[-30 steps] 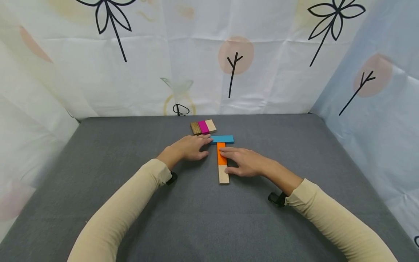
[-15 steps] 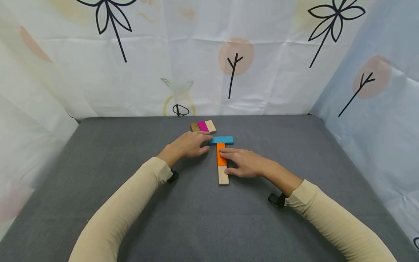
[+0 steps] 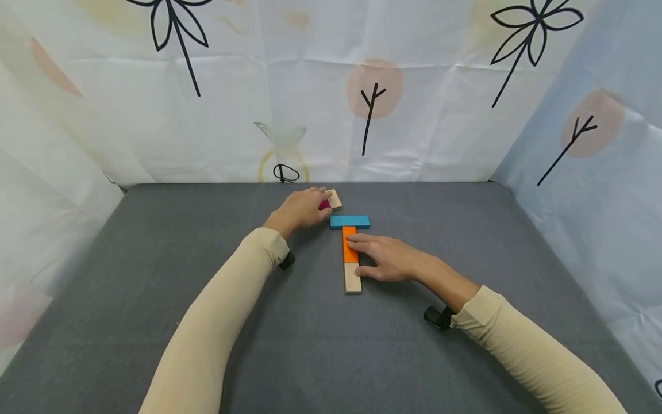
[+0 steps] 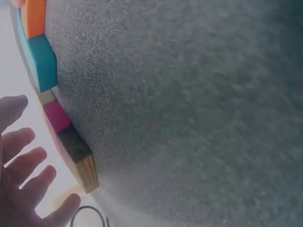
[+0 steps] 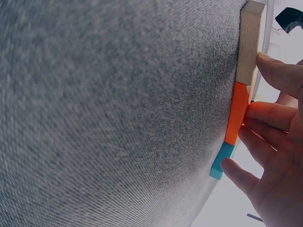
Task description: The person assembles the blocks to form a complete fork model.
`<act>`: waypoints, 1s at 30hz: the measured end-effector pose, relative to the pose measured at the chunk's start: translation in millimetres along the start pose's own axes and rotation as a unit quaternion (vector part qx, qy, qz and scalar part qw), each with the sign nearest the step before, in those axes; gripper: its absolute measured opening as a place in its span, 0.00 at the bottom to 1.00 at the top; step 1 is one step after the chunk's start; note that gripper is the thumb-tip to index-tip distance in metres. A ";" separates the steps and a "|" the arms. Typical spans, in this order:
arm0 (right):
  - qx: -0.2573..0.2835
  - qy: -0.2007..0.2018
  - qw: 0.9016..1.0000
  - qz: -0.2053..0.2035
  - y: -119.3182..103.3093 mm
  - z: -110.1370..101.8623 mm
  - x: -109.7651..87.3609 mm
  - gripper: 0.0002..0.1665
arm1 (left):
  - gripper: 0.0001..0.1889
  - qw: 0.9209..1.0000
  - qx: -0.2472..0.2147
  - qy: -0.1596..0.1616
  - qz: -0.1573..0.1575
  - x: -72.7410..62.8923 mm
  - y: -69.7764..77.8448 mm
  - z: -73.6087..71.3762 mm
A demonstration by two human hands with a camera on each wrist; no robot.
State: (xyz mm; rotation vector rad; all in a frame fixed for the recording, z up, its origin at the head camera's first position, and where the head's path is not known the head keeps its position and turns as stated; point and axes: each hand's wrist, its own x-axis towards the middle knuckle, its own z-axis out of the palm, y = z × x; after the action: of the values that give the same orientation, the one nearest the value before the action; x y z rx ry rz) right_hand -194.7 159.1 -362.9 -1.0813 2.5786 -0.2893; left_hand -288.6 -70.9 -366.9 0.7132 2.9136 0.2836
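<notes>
My left hand (image 3: 300, 210) is over a far row of flat wooden blocks, its fingers spread in the left wrist view. Under it lie a dark brown block (image 4: 78, 146) and a magenta block (image 3: 324, 204); a plain wood block (image 3: 335, 199) shows past the fingertips. Nearer, a blue block (image 3: 349, 222) lies crosswise at the head of an orange block (image 3: 349, 255), and a second plain block (image 3: 353, 284) continues the line toward me. My right hand (image 3: 390, 257) rests with extended fingers on the orange block, its thumb at the nearer plain block.
Grey cloth (image 3: 331, 362) covers the table. A white patterned curtain (image 3: 310, 103) stands along the back edge, with more fabric at both sides. Each wrist carries a black camera strap (image 3: 438, 316).
My left hand has left the blue block's left end and moved away from me, over the brown and magenta blocks. The right hand stays in place.
</notes>
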 end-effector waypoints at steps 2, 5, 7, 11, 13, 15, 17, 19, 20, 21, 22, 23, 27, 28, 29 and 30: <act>-0.001 0.003 1.000 -0.002 -0.1 -0.7 -0.7 0.39 | 0.28 1.000 0.001 0.002 -0.002 3.5 0.0 1.3; -0.002 0.008 1.000 -0.004 0.1 -0.8 -1.1 0.39 | 0.27 1.000 0.008 -0.005 -0.005 7.6 1.8 3.1; -0.001 0.009 1.000 -0.005 0.2 -0.7 -1.2 0.39 | 0.26 1.000 0.013 -0.014 -0.007 9.7 4.0 4.1; -0.001 0.007 1.000 -0.004 0.5 -0.1 -1.1 0.39 | 0.22 0.999 0.019 -0.026 -0.011 12.2 9.8 5.3; 0.000 0.005 1.000 -0.003 0.6 0.3 -1.2 0.40 | 0.18 0.999 0.019 -0.027 -0.010 13.1 12.6 6.1; 0.001 0.003 1.000 -0.002 1.0 0.8 -1.8 0.40 | 0.15 0.999 0.020 -0.030 -0.006 14.5 15.3 7.3; 0.001 0.004 1.000 0.000 1.2 1.1 -2.2 0.40 | 0.14 0.999 0.018 -0.032 -0.005 15.5 17.6 7.7; 0.001 0.005 1.000 0.001 1.4 0.8 -3.1 0.40 | 0.14 0.999 0.018 -0.037 -0.001 17.0 19.8 7.7; 0.000 0.005 1.000 0.002 1.6 0.8 -3.3 0.40 | 0.14 0.999 0.018 -0.040 0.001 17.4 21.1 7.4; 0.000 0.005 1.000 0.002 1.7 0.7 -3.5 0.40 | 0.15 0.999 0.017 -0.043 0.002 17.8 22.3 7.0; 0.000 0.006 1.000 0.001 1.8 0.7 -3.5 0.40 | 0.17 0.999 0.020 -0.046 0.005 18.2 23.1 6.9; 0.001 0.006 1.000 0.001 1.9 0.5 -3.7 0.40 | 0.18 0.999 0.022 -0.048 0.008 18.5 24.0 6.8; 0.004 0.007 1.000 -0.003 1.6 0.5 -3.1 0.40 | 0.20 0.999 0.030 -0.040 0.014 17.8 26.3 7.7; 0.004 0.008 1.000 -0.004 1.4 0.5 -3.0 0.40 | 0.18 0.999 0.030 -0.031 0.013 17.4 26.5 8.2; 0.005 0.009 1.000 -0.005 1.2 0.6 -2.8 0.40 | 0.16 0.999 0.028 -0.022 0.011 16.7 27.1 8.4; 0.005 0.009 1.000 -0.007 0.9 0.7 -2.5 0.40 | 0.15 0.999 0.028 -0.012 0.009 16.2 27.5 8.8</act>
State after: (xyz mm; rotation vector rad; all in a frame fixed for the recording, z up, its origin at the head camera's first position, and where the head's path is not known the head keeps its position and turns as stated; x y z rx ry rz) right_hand -193.3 161.5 -363.3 -1.0981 2.5836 -0.3169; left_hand -289.2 -38.1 -370.9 0.7474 2.9044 0.1941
